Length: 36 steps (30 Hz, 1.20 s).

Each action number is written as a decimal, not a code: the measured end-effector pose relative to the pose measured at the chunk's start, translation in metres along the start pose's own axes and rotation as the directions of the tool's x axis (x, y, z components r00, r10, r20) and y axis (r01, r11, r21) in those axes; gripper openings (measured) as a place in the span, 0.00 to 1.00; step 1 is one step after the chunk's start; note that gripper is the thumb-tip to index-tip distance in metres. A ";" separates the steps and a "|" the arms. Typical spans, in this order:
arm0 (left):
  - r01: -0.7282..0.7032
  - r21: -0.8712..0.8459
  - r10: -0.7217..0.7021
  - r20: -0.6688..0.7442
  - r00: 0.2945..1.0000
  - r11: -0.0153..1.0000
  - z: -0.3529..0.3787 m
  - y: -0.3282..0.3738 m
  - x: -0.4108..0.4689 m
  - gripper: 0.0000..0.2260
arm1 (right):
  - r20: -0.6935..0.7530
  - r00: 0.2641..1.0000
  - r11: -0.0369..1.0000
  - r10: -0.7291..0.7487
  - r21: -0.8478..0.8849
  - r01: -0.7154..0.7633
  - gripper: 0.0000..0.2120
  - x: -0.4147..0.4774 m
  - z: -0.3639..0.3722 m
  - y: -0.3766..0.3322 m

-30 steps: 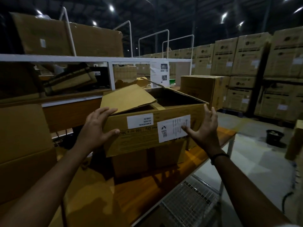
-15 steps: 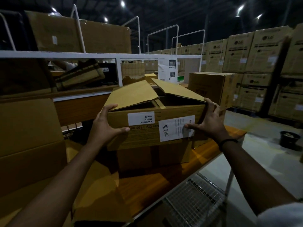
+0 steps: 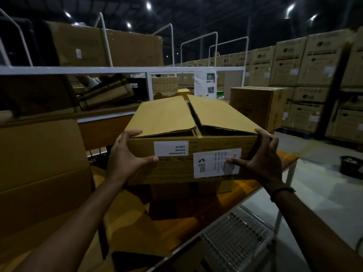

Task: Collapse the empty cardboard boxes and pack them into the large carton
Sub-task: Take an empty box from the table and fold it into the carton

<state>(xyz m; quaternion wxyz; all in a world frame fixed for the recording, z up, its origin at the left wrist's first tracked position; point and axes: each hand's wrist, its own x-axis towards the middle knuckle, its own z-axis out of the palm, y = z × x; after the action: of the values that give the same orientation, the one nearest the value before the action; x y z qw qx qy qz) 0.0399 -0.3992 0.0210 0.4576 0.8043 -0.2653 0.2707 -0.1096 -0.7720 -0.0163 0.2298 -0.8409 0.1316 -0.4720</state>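
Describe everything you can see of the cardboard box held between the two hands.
The cardboard box is brown, its two top flaps folded nearly shut with a dark gap between them. Its front face carries a small white label, printed upside down, and a larger label. The left hand grips its left corner, the right hand its right corner, thumb on the larger label. A darker box lies below it; contact unclear.

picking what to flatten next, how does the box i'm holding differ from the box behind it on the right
The held box has loose, gapped flaps; the rear box is closed on top. The held box is gripped at both ends; the rear box stands untouched. Both are brown cardboard.
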 end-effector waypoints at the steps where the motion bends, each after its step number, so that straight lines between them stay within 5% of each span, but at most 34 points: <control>1: -0.012 0.002 0.012 0.001 1.000 1.000 -0.009 0.001 -0.002 0.41 | -0.010 1.000 1.000 0.004 0.000 -0.004 0.59 -0.007 -0.001 -0.007; 20: 0.003 0.060 0.006 -0.158 0.987 0.998 -0.248 -0.033 -0.130 0.41 | 0.054 0.995 0.991 -0.079 0.114 0.072 0.58 -0.130 -0.002 -0.216; 36: 0.248 0.275 -0.163 -0.298 0.940 0.929 -0.421 -0.078 -0.248 0.42 | 0.242 0.942 0.939 -0.232 0.308 0.152 0.57 -0.214 0.093 -0.354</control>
<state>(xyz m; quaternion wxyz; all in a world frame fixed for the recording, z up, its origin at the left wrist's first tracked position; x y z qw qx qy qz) -0.1653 0.0503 -0.0106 0.3844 0.8448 -0.0682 0.3660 -0.1402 -0.3496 -0.0347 0.3170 -0.8650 -0.0546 -0.3851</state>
